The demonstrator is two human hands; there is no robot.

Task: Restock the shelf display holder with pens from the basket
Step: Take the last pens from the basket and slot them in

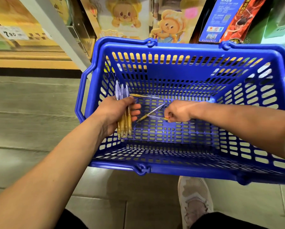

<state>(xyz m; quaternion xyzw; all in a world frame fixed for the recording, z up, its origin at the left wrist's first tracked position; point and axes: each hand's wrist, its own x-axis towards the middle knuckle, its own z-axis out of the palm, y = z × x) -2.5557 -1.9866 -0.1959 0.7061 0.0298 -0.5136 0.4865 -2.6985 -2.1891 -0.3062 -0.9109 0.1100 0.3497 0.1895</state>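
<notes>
A blue plastic basket (184, 52) stands on the floor in front of me. My left hand (117, 113) grips a bundle of pens (124, 124) with yellow grips and clear barrels, held upright over the basket's left side. My right hand (178, 111) reaches down to the basket floor and pinches the end of a loose pen (158, 117). A second loose pen (152, 112) lies crossed over it, and a third pen (144, 96) lies further back near my left hand. The display holder is not in view.
Shelves (31, 61) with price tags run along the left. Cartoon-printed boxes (125, 17) and a blue and red package (227, 19) stand behind the basket. A white shoe (194, 200) is on the tiled floor below the basket's near rim.
</notes>
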